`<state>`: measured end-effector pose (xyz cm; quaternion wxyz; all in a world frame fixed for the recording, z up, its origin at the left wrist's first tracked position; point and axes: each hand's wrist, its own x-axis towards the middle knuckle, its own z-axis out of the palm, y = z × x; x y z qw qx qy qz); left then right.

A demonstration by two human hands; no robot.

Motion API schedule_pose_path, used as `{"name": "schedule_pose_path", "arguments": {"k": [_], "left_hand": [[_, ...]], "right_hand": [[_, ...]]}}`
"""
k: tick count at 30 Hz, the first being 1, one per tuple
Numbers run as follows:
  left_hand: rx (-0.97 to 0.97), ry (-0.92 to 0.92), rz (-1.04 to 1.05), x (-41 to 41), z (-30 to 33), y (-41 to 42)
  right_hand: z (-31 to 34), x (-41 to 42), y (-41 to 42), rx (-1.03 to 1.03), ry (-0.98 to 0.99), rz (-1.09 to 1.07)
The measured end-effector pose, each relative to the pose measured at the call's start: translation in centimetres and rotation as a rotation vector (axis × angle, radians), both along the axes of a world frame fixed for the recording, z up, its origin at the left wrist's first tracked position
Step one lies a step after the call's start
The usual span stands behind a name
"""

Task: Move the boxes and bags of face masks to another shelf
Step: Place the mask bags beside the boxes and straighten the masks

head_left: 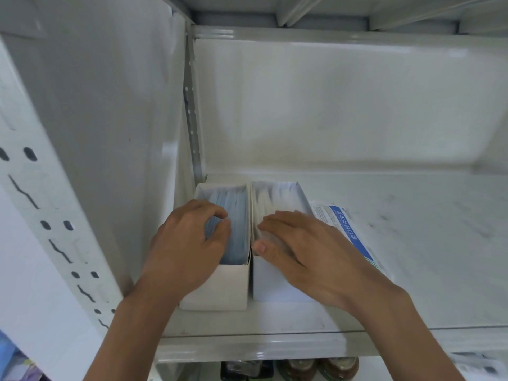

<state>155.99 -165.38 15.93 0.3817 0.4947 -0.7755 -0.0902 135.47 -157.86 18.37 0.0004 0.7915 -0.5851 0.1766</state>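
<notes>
Settling two open boxes at the shelf's (384,270) near left: left hand (187,243) pinches blue masks (233,215) in the left box (220,290); right hand (302,248) lies flat, fingers straight, on the right box (275,287). A mask bag (346,226) lies just right. Likely next: release, fetch more.

We have one head-worn wide-angle view, looking forward and down from close range into a white metal shelf (412,243), its left upright (55,215) bowed by the lens.

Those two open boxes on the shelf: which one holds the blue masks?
The left box, against the shelf's side wall, where the left hand pinches its blue masks. The right box, under the right hand, holds white ones.
</notes>
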Motion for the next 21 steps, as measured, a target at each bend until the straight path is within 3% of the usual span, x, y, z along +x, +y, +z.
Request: {"name": "schedule_pose_path", "arguments": {"k": [3, 7, 16, 21], "left_hand": [[-0.002, 0.003, -0.004, 0.1, 0.0, -0.1], [0.005, -0.001, -0.007, 0.1, -0.1, -0.1], [0.02, -0.011, -0.008, -0.1, 0.3, 0.2], [-0.133, -0.168, 0.083, -0.4, 1.3, 1.2]], "right_hand": [[0.7, 0.5, -0.4, 0.064, -0.055, 0.043], [0.6, 0.5, -0.2, 0.027, -0.087, -0.076], [0.6, -0.2, -0.1, -0.036, 0.088, -0.202], [0.1, 0.6, -0.3, -0.034, 0.014, -0.174]]}}
